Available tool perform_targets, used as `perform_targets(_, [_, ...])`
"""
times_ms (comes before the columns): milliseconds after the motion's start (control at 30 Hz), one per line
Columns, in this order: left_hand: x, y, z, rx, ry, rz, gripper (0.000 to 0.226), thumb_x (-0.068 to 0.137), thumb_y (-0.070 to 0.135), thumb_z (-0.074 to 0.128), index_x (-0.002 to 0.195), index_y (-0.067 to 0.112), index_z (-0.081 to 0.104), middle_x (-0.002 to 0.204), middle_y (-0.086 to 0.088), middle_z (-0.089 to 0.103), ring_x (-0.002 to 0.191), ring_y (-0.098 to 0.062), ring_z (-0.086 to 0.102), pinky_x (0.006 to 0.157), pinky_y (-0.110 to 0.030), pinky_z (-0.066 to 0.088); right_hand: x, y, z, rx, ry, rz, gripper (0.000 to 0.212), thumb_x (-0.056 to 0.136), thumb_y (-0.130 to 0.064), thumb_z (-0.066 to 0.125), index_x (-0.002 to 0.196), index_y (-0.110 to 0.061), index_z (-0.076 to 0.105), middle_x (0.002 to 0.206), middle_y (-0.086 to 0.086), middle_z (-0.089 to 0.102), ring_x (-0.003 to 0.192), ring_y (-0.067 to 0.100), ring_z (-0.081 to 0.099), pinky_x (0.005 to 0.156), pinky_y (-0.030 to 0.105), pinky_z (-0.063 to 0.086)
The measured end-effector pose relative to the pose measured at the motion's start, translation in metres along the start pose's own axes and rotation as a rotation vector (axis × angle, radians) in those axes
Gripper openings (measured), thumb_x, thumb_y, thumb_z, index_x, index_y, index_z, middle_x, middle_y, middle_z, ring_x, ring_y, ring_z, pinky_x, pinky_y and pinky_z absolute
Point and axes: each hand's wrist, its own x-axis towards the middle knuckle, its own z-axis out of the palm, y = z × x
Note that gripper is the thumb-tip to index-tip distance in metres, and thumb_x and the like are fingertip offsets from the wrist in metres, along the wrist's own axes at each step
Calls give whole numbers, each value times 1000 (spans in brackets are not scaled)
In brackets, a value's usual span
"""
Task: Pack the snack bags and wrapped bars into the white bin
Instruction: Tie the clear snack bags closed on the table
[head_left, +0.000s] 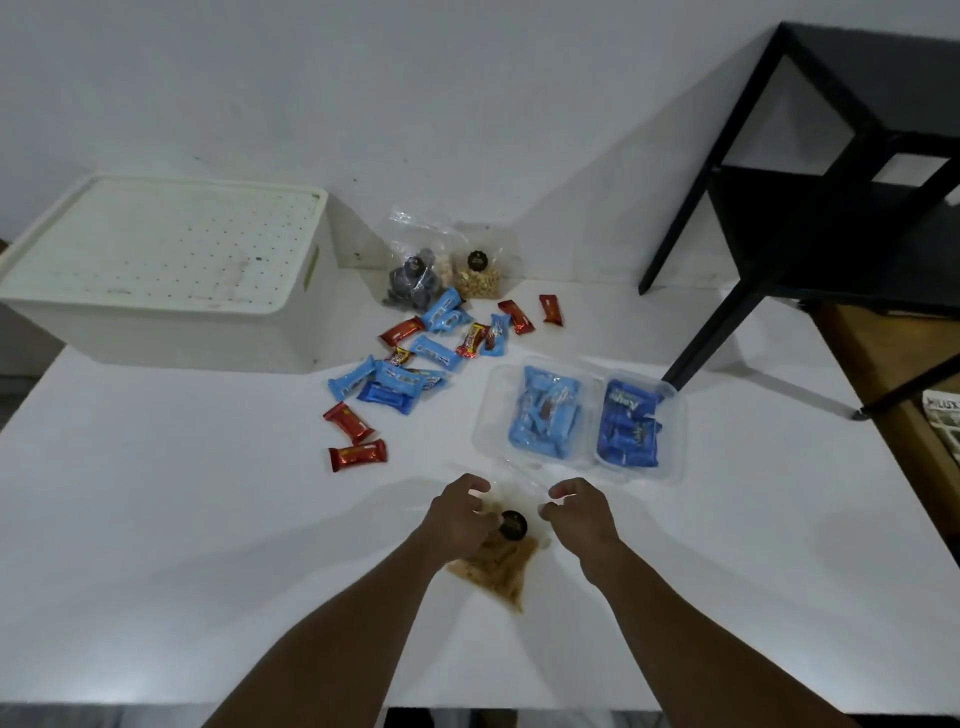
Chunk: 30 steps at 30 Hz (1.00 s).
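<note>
In the head view, a white worktop (156, 519) carries everything. Near its front edge both hands work on one clear snack bag (501, 566) of tan pieces with a round black label: the left hand (457, 514) curls its fingers round the bag's upper left part, and the right hand (582, 512) pinches the clear plastic at its upper right, fingers bent. The bag's lower end lies on the worktop between the forearms. The white bin (171, 322) stands at the back left, well apart from the hands, with its dotted lid (156, 239) on. Just right of it, two more snack bags lean against the wall, a dark-filled bag (415, 283) and a nut bag (478, 280). In front of them wrapped bars (415, 358) in blue and red lie scattered. A clear two-part tray (670, 431) just beyond the hands holds blue wrapped bars in both halves. A black stand (831, 208) is at the right.
</note>
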Motion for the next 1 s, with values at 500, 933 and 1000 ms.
perform_targets(500, [-54, 53, -26, -159, 43, 75, 27, 79, 46, 74, 92, 24, 68, 89, -9, 67, 75, -23, 65, 63, -33, 56, -25, -34, -37, 190, -145, -251, 13, 87, -2, 66, 97, -7, 60, 79, 9, 63, 61, 19, 65, 48, 29, 42])
perform_targets(933, [-90, 142, -68, -320, 195, 244, 25, 88, 30, 72, 98, 7, 70, 96, -4, 75, 85, -14, 69, 70, -31, 43, -45, -127, -88, 198, -245, -483, 16, 88, -8, 69, 103, -4, 65, 82, 16, 68, 63, 18, 64, 49, 27, 49])
perform_targets(1000, [-92, 153, -76, -337, 204, 259, 21, 88, 29, 71, 93, 9, 71, 90, -1, 76, 85, -16, 71, 76, -34, 45, -48, -141, -94, 199, -263, -521, 15, 89, -11, 69, 100, -2, 65, 83, 16, 67, 65, 19, 64, 49, 26, 50])
